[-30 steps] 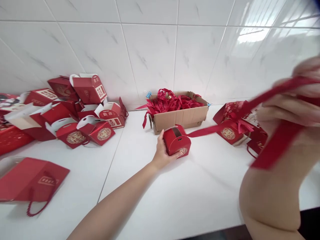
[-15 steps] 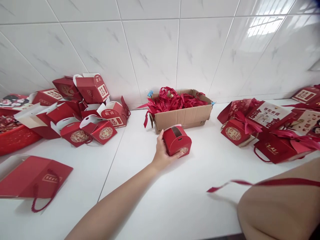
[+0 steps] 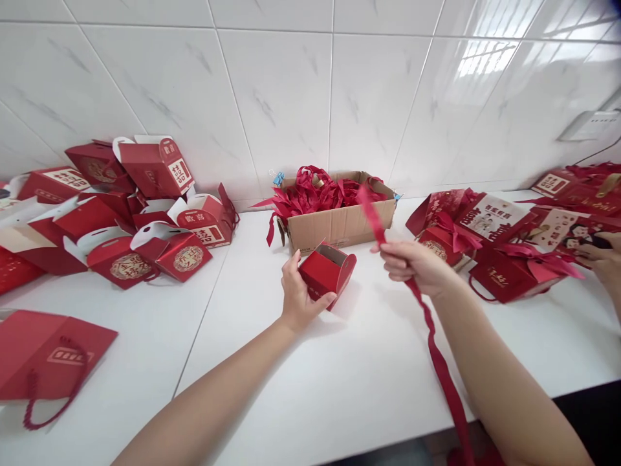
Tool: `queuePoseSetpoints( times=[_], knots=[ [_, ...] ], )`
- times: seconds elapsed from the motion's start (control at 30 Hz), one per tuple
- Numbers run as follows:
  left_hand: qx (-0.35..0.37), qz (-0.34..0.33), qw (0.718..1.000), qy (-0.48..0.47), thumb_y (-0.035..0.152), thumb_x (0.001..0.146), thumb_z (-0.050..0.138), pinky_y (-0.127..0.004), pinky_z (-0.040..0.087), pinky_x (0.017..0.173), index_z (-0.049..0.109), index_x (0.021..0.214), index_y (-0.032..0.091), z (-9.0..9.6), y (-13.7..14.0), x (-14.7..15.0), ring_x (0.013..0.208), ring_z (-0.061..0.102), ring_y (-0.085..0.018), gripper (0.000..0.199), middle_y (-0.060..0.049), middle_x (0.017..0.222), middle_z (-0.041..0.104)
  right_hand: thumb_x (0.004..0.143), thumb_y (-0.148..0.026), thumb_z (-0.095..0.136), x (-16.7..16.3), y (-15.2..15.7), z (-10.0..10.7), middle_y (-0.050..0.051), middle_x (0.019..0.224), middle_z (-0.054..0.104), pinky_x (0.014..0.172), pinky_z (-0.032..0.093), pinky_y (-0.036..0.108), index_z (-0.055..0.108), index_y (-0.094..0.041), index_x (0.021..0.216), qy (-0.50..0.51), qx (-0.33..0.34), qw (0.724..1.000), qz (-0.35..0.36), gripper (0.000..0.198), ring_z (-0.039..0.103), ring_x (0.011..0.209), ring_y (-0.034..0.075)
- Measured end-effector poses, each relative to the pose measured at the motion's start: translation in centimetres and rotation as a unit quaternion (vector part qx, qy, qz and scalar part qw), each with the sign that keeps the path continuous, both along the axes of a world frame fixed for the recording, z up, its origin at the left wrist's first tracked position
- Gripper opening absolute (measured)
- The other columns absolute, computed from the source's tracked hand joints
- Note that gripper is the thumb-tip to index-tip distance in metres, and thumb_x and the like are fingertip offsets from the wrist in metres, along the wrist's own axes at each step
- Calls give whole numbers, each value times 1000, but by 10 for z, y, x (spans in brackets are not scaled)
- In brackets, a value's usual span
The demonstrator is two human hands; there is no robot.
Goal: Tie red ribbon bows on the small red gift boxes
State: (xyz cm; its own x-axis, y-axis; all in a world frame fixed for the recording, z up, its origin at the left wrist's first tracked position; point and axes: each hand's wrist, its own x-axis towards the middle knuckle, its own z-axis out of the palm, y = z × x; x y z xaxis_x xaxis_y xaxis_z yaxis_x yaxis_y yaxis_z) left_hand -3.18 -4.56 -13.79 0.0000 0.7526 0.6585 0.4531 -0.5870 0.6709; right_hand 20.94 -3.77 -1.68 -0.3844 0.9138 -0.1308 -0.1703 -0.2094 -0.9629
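Note:
My left hand (image 3: 301,294) grips a small red gift box (image 3: 326,272) from its left side, thumb along the front and fingers behind. The box is tilted, and its top panels stand partly apart around a gap. To the right, my right hand (image 3: 412,264) is closed on a long red ribbon (image 3: 439,349). A short blurred end sticks up above the fingers, and the long tail hangs down past the table's front edge. Behind both hands stands a cardboard box (image 3: 339,226) filled with red ribbons (image 3: 315,194).
At left, several red gift boxes (image 3: 177,252) are piled by the tiled wall. A corded red box (image 3: 58,356) lies at front left. On the right are boxes with tied bows (image 3: 528,272), and another person's hand (image 3: 599,255) touches the boxes there.
My right hand has come in from the right with the ribbon. My left hand has tilted the gift box, turning its top gap. Another person's hand now shows at the right edge.

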Motion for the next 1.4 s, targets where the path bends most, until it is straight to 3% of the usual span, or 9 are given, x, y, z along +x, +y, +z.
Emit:
queuePoseSetpoints(
  times=[0.17,0.27,0.43,0.5,0.67,0.83,1.03,1.23,1.4],
  knots=[
    [-30,33,999,-29,55,87,47,-48,36,97,25,137,21,7,-6,1,113,44,-28,65,-15,124,39,84,-41,59,-1,-5,-40,-12,38,25,40,9,20,64,-15,79,-40,-11,998,55,27,12,37,3],
    [-20,54,998,-26,47,86,52,-44,40,95,26,136,24,21,-7,2,109,47,-24,61,-13,127,38,82,-36,58,8,-5,-45,-10,38,30,41,12,21,63,-14,70,-51,12,994,100,26,17,38,4],
    [10,31,996,86,30,82,59,-49,33,107,40,133,28,55,-6,0,133,32,-29,54,-11,148,26,76,-33,60,22,0,-42,-5,42,37,43,17,23,59,-13,55,-102,44,982,154,28,28,42,5],
    [7,14,990,140,27,84,55,-51,26,111,44,132,28,63,-4,-2,139,25,-30,49,-9,154,22,79,-36,58,24,1,-41,-4,45,41,44,23,22,61,-14,59,-231,64,950,198,30,33,44,6],
    [-13,-6,973,231,24,86,50,-50,28,108,45,134,28,72,0,-6,134,39,-27,48,-7,145,45,73,-33,60,23,2,-45,3,61,58,49,35,26,62,-17,61,-587,84,788,169,20,51,53,14],
    [34,23,956,291,25,86,52,-46,34,101,64,109,23,81,-1,-5,110,59,-23,26,-6,123,63,70,-28,65,16,-3,-47,13,103,60,75,44,36,64,-18,99,-633,169,752,73,30,58,95,29],
    [36,2,946,322,25,85,51,-43,43,99,68,96,17,84,-3,-5,118,54,-26,22,-11,129,57,79,-35,65,-13,-10,-58,8,103,57,84,45,35,66,-24,100,-508,293,798,140,24,56,97,24],
    [-28,-37,940,337,22,88,42,-43,43,106,67,101,15,81,-3,-8,129,46,-28,29,-11,137,52,75,-19,69,-26,-10,-75,9,95,59,80,46,33,68,-19,76,-483,291,812,153,2,56,95,24],
    [-26,-64,939,336,21,87,43,-45,42,107,68,101,16,82,-3,-10,130,45,-29,28,-11,133,55,83,-21,60,-14,-8,-61,3,81,66,68,48,27,64,-18,78,-432,279,851,108,7,61,72,15]
  ],
)
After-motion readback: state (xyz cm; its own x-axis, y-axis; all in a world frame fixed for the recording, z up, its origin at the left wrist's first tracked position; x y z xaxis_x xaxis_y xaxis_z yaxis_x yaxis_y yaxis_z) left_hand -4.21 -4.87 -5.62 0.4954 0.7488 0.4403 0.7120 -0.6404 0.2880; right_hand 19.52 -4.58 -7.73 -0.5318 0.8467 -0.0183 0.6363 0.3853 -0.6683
